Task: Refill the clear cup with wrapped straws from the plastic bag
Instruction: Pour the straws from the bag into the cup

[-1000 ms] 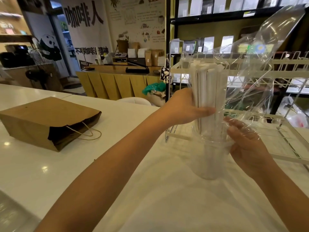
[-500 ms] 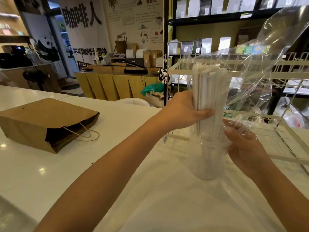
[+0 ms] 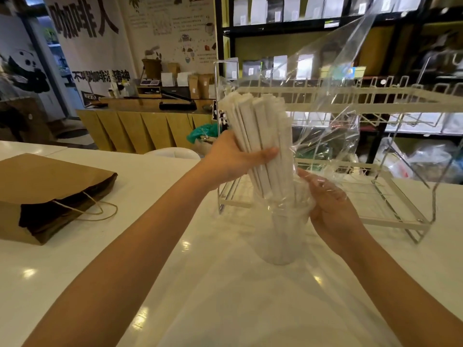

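Observation:
A clear cup (image 3: 283,236) stands upright on the white counter (image 3: 75,271), just right of centre. A thick bundle of white wrapped straws (image 3: 263,136) leans left, its lower ends down inside the cup. My left hand (image 3: 233,159) is wrapped around the bundle's middle. The clear plastic bag (image 3: 333,96) still drapes over the straws and billows up to the right. My right hand (image 3: 330,204) is at the cup's rim, holding the bag's lower film against the cup.
A white wire rack (image 3: 375,191) stands right behind the cup, its upper tier (image 3: 350,96) at the level of the straw tops. A brown paper bag (image 3: 50,196) lies on its side at the left. Dark shelves fill the background.
The straw bundle has tilted from upright to leaning left in my left hand. The bag has lifted and spread further to the right. My right hand stays at the cup's rim.

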